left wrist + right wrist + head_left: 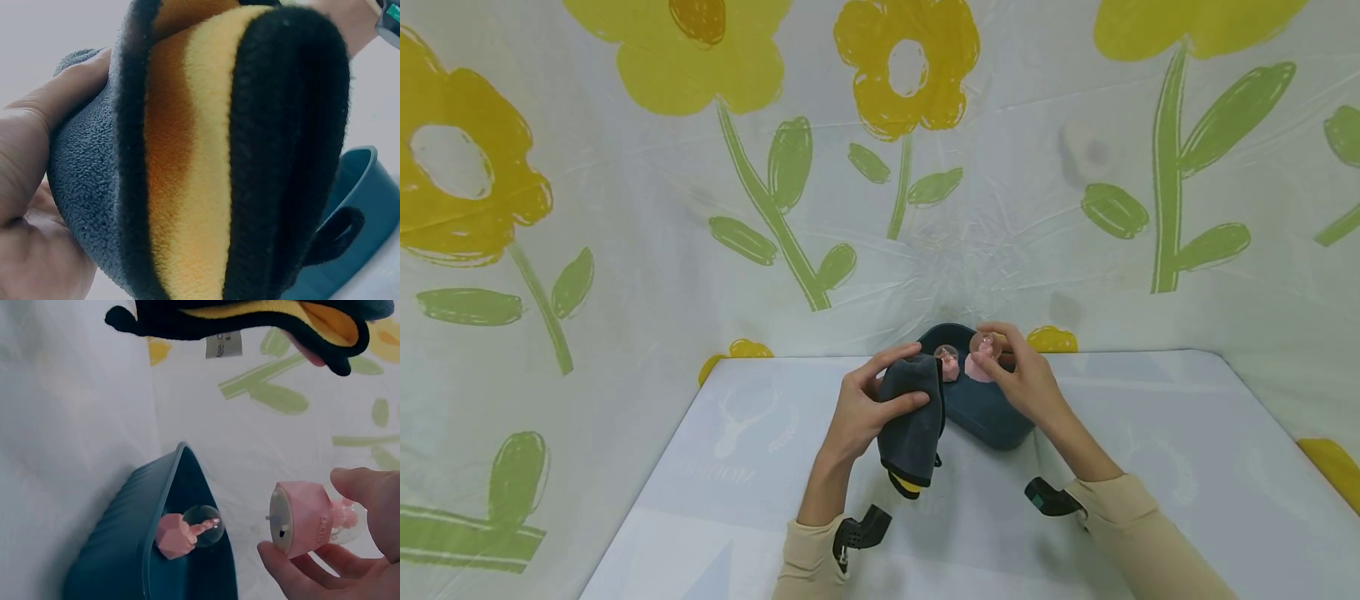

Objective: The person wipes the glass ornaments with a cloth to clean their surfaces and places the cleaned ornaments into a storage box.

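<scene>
My left hand [867,408] grips a folded cloth [912,429], dark grey outside and yellow inside with black edging. In the left wrist view the thumb lies along the cloth's grey side. Between the thumb and fingers of my right hand [1028,379] is a small snow globe [304,515] with a faceted pink base and a clear dome. Its pale underside, with a small peg, faces left in the right wrist view. A second pink snow globe [175,536] lies inside the dark teal bin [988,421], beneath and between the hands.
The bin stands near the far edge of a white table [700,500] with faint printed patterns. Behind it hangs a white sheet [1015,167] with yellow flowers. A black wrist camera [867,527] sits on the left sleeve, another wrist camera [1051,497] on the right.
</scene>
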Available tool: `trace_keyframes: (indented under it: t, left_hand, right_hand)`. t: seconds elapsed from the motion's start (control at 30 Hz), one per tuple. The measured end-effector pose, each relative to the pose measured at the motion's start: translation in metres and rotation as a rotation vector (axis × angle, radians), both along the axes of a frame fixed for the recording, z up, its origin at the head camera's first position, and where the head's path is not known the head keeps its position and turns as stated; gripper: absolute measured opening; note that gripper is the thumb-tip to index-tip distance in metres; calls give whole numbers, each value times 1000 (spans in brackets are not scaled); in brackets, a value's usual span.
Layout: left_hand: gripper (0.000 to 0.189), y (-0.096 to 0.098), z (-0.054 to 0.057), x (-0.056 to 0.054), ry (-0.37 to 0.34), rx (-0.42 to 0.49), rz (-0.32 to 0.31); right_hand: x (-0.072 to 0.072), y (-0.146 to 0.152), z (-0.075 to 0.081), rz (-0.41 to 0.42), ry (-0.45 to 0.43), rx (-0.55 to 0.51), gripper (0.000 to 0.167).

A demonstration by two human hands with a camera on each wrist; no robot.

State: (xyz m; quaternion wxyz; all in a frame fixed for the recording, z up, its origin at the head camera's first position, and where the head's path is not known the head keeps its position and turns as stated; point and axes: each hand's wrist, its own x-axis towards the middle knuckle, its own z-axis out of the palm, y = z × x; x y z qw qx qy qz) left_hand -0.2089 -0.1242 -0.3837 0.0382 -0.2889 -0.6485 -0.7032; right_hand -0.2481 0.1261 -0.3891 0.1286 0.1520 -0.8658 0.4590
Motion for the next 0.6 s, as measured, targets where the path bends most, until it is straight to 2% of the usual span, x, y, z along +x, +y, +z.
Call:
trace_keyframes:
  t: [0.17, 0.27, 0.5, 0.6]
  left_hand:
    - [58, 1, -1, 0, 2, 0, -2]
    - [58, 1, -2, -1, -2, -3, -1]
    - [58, 2, -1, -2, 1, 0, -11]
    - [59, 2, -1, -2, 0, -2, -8]
  right_hand:
    - [-9, 1, -5, 3, -52, -10, 46]
    - [-14, 1, -8, 12, -73, -22, 51]
    - [-25, -1, -17, 37, -51, 27, 58]
    - [-29, -2, -19, 27, -78, 37, 62]
